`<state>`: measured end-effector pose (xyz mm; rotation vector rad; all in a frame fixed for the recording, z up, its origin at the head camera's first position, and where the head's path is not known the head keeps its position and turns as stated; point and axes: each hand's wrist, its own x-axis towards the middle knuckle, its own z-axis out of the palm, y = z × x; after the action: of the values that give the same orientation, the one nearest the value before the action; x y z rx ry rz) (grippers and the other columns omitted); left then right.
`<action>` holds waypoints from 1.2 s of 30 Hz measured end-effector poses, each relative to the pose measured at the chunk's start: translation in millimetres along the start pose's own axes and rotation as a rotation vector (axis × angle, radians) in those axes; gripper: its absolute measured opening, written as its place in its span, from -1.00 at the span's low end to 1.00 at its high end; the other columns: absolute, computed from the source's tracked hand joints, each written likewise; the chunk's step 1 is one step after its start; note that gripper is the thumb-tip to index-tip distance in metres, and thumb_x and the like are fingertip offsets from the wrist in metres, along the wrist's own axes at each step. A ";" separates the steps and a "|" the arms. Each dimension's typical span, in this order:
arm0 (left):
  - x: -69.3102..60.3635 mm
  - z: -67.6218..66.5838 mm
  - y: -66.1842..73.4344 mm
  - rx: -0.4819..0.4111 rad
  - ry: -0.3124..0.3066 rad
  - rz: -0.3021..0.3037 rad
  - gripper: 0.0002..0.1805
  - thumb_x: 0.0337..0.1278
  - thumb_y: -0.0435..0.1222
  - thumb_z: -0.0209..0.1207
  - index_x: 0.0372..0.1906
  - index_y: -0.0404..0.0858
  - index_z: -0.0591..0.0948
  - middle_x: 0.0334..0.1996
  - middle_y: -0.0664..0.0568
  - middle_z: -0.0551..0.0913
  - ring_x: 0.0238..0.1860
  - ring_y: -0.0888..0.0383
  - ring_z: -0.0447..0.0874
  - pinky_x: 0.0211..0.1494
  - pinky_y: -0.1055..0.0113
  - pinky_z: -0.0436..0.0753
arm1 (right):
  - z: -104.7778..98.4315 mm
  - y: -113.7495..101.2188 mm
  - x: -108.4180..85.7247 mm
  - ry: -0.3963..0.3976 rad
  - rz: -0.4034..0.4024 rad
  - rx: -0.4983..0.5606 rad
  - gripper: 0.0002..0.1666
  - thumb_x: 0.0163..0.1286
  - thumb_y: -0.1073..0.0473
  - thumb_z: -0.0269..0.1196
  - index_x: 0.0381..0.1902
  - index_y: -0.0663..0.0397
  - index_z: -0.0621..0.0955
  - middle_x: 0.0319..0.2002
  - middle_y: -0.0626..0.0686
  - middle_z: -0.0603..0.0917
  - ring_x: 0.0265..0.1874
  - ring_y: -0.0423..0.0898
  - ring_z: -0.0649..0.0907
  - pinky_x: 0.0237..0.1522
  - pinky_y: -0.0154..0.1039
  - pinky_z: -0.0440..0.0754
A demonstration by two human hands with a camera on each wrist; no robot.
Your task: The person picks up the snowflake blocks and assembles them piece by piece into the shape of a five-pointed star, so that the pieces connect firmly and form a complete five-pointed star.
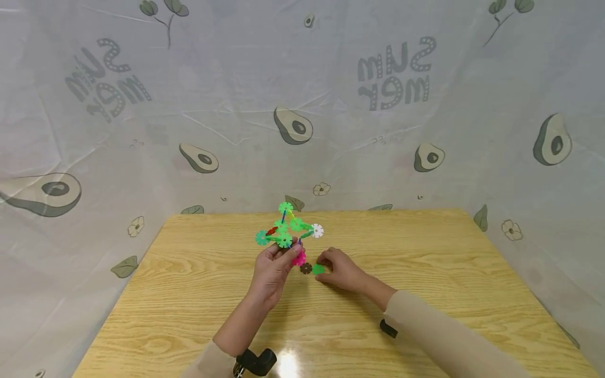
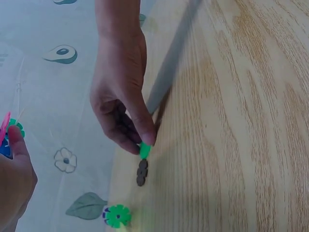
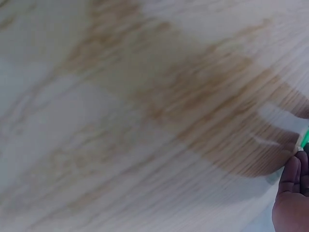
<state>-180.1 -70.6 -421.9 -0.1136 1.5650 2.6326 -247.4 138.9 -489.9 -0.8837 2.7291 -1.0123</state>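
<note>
My left hand [image 1: 272,270] grips a chain of joined plastic snowflake discs by its pink disc [image 1: 299,258]. Held above the table, the snowflake-disc structure [image 1: 283,240] has green, white, red and teal discs, with others seen edge-on. To its right, my right hand [image 1: 344,270] pinches a green snowflake disc [image 1: 318,269] between thumb and fingers. A dark brown snowflake disc [image 1: 306,268] sits beside that green one, toward the left hand; in the left wrist view the brown piece [image 2: 142,172] appears to touch it. The right wrist view catches only the right hand's fingers [image 3: 289,181] at its edge.
Both hands work over a wood-grain table [image 1: 425,252]. Behind it and at its sides hangs a pale sheet [image 1: 246,79] printed with avocados and lettering. Each wrist carries a black camera mount, such as the left mount [image 1: 257,362].
</note>
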 end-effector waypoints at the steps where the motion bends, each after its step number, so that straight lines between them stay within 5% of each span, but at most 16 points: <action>1: 0.0 -0.3 0.1 0.003 -0.003 0.000 -0.57 0.42 -0.49 0.21 0.30 -0.54 0.49 -0.08 0.16 0.77 -0.03 0.28 0.80 0.16 0.48 0.73 | 0.1 -0.1 0.2 0.000 0.003 0.001 -0.62 0.35 0.15 0.48 -0.02 0.31 0.68 -0.12 0.14 0.64 -0.11 -0.08 0.58 -0.02 -0.23 0.63; 11: 0.7 -2.7 -1.3 0.004 0.014 -0.004 -0.60 0.40 -0.48 0.24 0.25 -0.53 0.52 -0.03 0.07 0.76 -0.08 0.26 0.81 0.15 0.47 0.74 | 0.5 -3.3 -3.3 0.016 -0.035 0.026 -0.68 0.34 0.17 0.47 -0.12 0.30 0.66 -0.20 0.16 0.64 -0.21 -0.11 0.54 -0.14 -0.34 0.57; 20: 2.9 -4.1 -3.7 0.020 0.012 -0.012 -0.58 0.42 -0.45 0.24 0.27 -0.52 0.50 -0.03 0.08 0.75 -0.03 0.24 0.80 0.16 0.47 0.73 | -26.8 -34.4 -15.9 0.027 -0.063 0.203 -0.74 0.46 0.17 0.38 0.02 0.17 0.65 -0.10 0.11 0.73 -0.18 -0.15 0.65 -0.14 -0.34 0.70; 28: 2.5 -4.0 -3.4 0.032 0.013 -0.018 -0.54 0.42 -0.45 0.23 0.31 -0.57 0.47 -0.05 0.11 0.75 -0.05 0.26 0.80 0.15 0.48 0.73 | -53.0 -58.3 -16.2 0.042 -0.171 0.108 -0.70 0.46 0.18 0.38 0.09 0.13 0.65 -0.09 0.04 0.76 -0.22 -0.25 0.68 -0.05 -0.08 0.80; 36: 0.8 -0.9 -4.8 0.050 -0.003 -0.042 -0.53 0.41 -0.44 0.25 0.31 -0.55 0.48 0.04 0.03 0.74 -0.02 0.29 0.78 0.17 0.48 0.73 | -56.4 -64.8 -14.7 0.139 -0.223 0.074 -0.68 0.45 0.21 0.38 0.12 0.15 0.68 -0.03 0.07 0.79 -0.16 -0.13 0.74 -0.02 -0.25 0.77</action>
<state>-180.4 -69.1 -426.6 -0.1376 1.6073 2.5589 -219.7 139.4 -407.3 -1.1663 2.7277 -1.2507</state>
